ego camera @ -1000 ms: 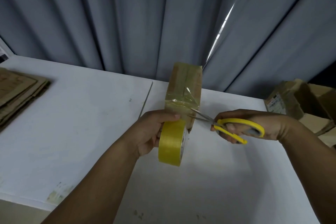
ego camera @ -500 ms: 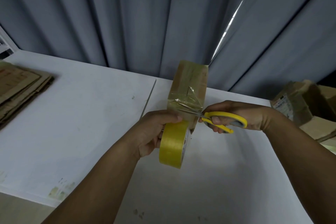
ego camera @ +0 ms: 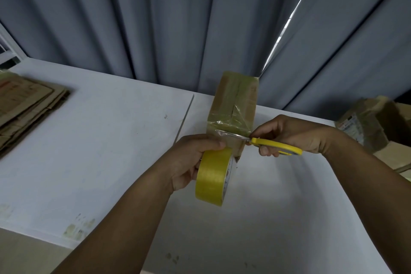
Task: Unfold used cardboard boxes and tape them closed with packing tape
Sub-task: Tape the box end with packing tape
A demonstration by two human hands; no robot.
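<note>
Now scissors (ego camera: 260, 141) across tape (ego camera: 229, 123) between roll (ego camera: 212, 177) and box (ego camera: 235, 95)

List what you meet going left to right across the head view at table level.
In order: flattened cardboard stack → left hand → tape roll in its grip → right hand holding the scissors → opened boxes. The taped box overlaps the roll, so omitted.

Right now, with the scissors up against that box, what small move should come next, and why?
Probably squeeze the scissors shut to sever the tape. The right hand has their blades laid across it where it runs from the box to the tape roll, which the left hand grips just below.
</note>
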